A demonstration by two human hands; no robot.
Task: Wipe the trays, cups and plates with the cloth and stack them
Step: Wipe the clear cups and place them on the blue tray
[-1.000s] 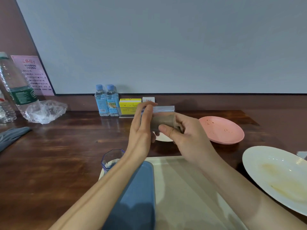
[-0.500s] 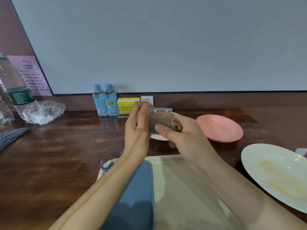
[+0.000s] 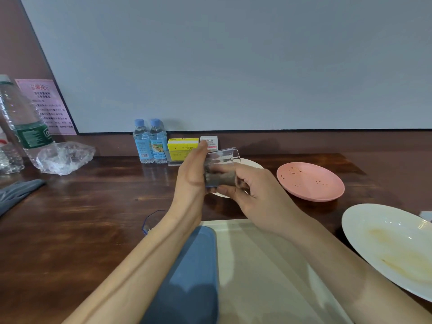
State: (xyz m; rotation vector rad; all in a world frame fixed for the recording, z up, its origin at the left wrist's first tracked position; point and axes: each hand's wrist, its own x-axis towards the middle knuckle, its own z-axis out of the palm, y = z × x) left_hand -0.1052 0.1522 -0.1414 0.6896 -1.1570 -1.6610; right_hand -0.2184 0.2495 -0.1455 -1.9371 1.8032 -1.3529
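Observation:
My left hand (image 3: 190,176) holds a clear cup (image 3: 223,157) on its side above the table, fingers nearly straight against its left end, thumb hidden. My right hand (image 3: 253,192) grips a grey-brown cloth (image 3: 219,178) against the cup between forefinger and thumb. Below my arms a blue tray (image 3: 189,272) lies on a cream tray (image 3: 254,260). A second clear cup (image 3: 152,222) stands at the trays' far left corner. A soiled white plate (image 3: 383,244) lies at the right, a pink plate (image 3: 311,181) with crumbs beyond it, and a small white plate (image 3: 253,163) behind my hands.
Two small water bottles (image 3: 149,142), a yellow box (image 3: 182,148) and a white box (image 3: 209,141) line the wall. A large bottle (image 3: 23,127) and a crumpled plastic bag (image 3: 65,156) stand at the far left, a grey cloth (image 3: 16,195) near the left edge.
Both hands stay together on the cup. The cup has turned in my hands, so more of its clear wall shows above my right fingers.

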